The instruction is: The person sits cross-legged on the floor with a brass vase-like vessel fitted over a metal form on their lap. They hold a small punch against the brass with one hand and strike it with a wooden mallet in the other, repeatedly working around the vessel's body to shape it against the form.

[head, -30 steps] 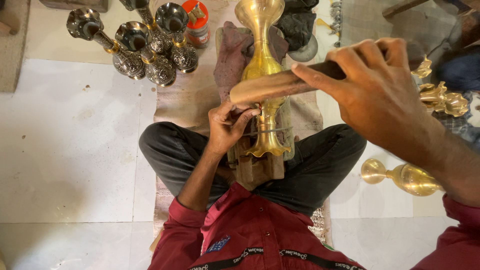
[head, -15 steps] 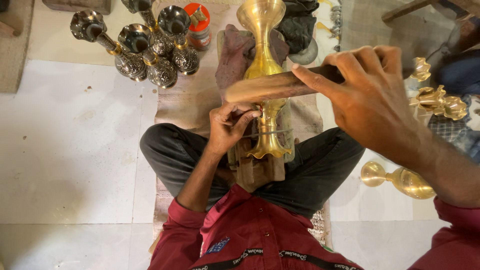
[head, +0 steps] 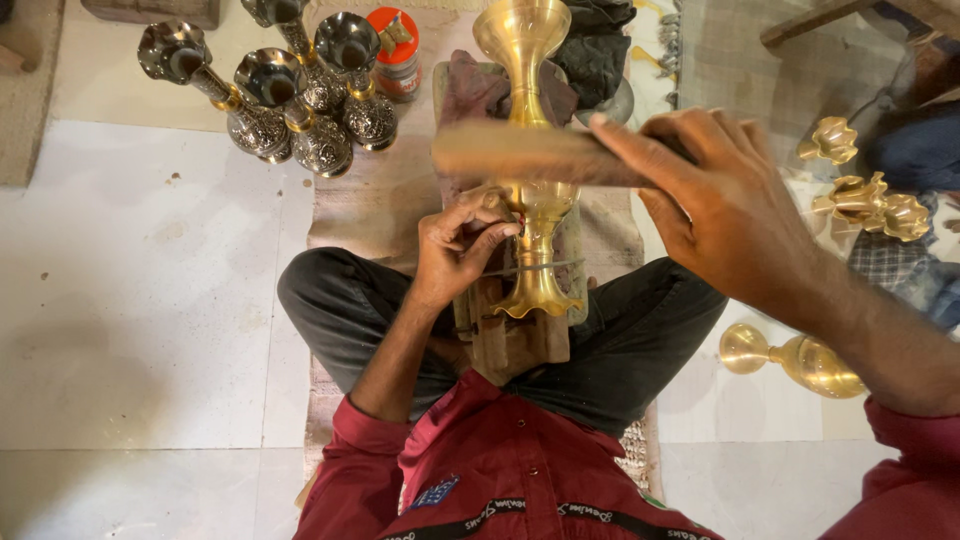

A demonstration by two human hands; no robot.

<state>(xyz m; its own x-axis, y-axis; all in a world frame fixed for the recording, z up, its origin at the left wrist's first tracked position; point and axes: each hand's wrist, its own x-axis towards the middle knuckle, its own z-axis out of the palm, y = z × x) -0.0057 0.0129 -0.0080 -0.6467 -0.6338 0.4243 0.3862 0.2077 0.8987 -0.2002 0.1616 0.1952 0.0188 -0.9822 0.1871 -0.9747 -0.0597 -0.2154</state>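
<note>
A polished brass vase (head: 532,262) lies on a wooden block (head: 512,348) between my crossed legs, its flared mouth pointing away from me. My left hand (head: 455,245) rests against the vase's bulb, fingers pinched on a small thin tool that is mostly hidden. My right hand (head: 720,205) is raised over the vase and grips a flat wooden stick (head: 505,152). The stick is blurred and crosses above the vase's neck.
Several dark engraved vases (head: 300,105) stand at the upper left beside an orange-lidded jar (head: 396,50). Dark cloth (head: 600,45) lies beyond the vase. Brass flower-shaped pieces (head: 865,195) and a lying brass vase (head: 800,358) are on the right. White floor tiles (head: 130,300) spread to the left.
The wooden stick's far end has lifted slightly and is now blurred with motion. My right hand has shifted a little left. My left hand stays on the vase.
</note>
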